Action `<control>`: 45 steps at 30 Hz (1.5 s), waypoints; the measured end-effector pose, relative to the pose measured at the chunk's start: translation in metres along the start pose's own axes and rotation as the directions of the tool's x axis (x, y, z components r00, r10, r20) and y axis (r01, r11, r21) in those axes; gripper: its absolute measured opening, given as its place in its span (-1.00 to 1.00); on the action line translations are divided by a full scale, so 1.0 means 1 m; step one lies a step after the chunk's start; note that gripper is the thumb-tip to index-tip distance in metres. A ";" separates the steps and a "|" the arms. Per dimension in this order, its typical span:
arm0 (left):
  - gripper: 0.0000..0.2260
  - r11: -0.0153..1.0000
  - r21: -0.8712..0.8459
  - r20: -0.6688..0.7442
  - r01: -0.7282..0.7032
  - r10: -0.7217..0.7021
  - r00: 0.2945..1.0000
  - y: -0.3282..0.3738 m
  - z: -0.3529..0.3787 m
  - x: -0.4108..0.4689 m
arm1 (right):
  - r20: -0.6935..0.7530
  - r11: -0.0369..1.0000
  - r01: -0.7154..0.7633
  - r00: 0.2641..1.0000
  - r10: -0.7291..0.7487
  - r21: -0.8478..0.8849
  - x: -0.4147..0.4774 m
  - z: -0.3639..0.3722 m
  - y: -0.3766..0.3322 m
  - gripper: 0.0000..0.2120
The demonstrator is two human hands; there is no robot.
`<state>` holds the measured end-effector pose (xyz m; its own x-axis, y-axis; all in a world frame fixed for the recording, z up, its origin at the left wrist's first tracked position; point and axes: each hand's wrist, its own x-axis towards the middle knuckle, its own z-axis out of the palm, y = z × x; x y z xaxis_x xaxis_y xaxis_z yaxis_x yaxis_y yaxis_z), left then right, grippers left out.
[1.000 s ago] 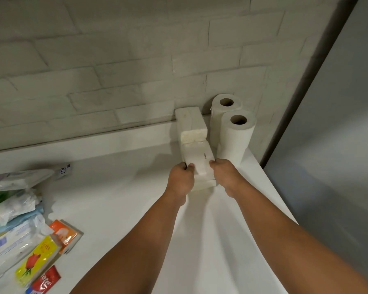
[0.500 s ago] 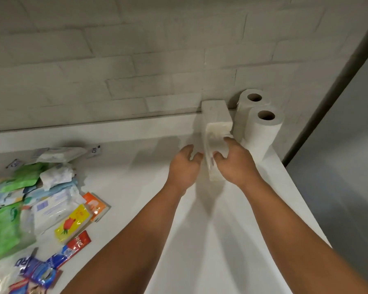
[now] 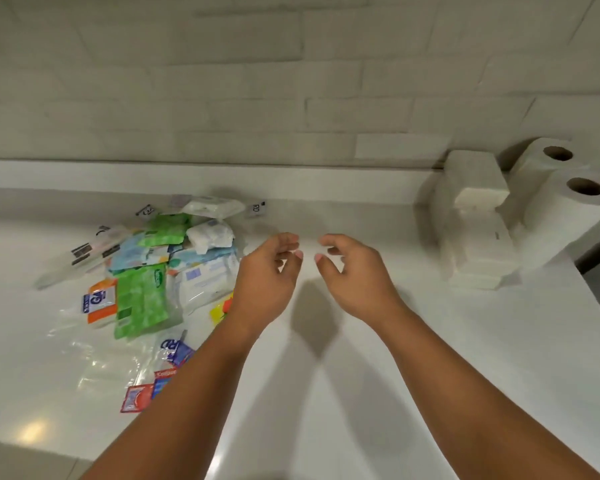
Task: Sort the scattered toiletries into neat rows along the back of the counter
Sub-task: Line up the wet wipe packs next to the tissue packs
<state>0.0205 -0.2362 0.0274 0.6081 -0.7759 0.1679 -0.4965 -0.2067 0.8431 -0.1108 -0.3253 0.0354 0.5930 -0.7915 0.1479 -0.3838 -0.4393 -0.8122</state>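
Note:
A heap of scattered toiletries (image 3: 153,268) lies at the left of the white counter (image 3: 326,393): green wipe packs, white tissue packs, an orange sachet, red and blue toothpaste sachets. At the back right, two white tissue stacks (image 3: 475,216) stand in a line out from the wall, beside two upright toilet rolls (image 3: 555,199). My left hand (image 3: 267,275) and my right hand (image 3: 354,271) hover over the counter's middle, fingers loosely curled, holding nothing. The left hand sits just right of the heap.
A grey brick wall (image 3: 257,81) and a low ledge (image 3: 291,178) run along the back. The counter ends at the right edge near the toilet rolls. A clear plastic bag (image 3: 94,355) lies under the front of the heap.
Both hands let go of the front tissue stack and drew back left to the counter's middle. The view swung left, bringing the whole heap into sight.

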 end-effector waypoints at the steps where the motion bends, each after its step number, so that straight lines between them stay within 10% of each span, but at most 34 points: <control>1: -0.79 1.000 0.022 -0.004 0.012 -0.012 1.000 -0.010 -0.012 -0.002 | 0.020 1.000 0.019 1.000 -0.018 -0.013 -0.001 0.014 -0.006 -0.67; 13: -0.65 0.918 0.396 0.095 -0.027 -0.012 0.995 -0.143 -0.117 -0.003 | 0.263 0.966 0.067 0.965 0.002 -0.251 0.002 0.172 -0.044 -0.62; 22: -0.54 0.635 0.718 0.336 -0.287 0.045 0.941 -0.198 -0.107 0.024 | 0.230 0.936 -0.034 0.966 0.122 -0.351 0.017 0.217 -0.043 -0.62; 34: -0.31 0.515 0.808 0.394 -0.287 -0.108 0.913 -0.200 -0.112 0.053 | 0.167 0.952 -0.184 0.959 0.228 -0.244 0.026 0.219 -0.045 -0.64; 40: -0.34 0.689 0.696 0.347 -0.201 -0.079 0.934 -0.186 -0.127 0.052 | 0.141 0.967 -0.217 0.962 0.235 -0.130 0.023 0.208 -0.039 -0.63; 45: -0.55 0.958 0.214 0.291 0.192 -0.250 0.923 -0.166 -0.140 0.053 | -0.003 0.931 -0.269 0.960 0.279 0.245 0.022 0.194 -0.039 -0.49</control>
<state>0.2221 -0.1591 -0.0322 0.5055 -0.8382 -0.2047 -0.4912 -0.4745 0.7304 0.0542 -0.2429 -0.0386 0.4603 -0.8839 -0.0826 -0.3435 -0.0915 -0.9347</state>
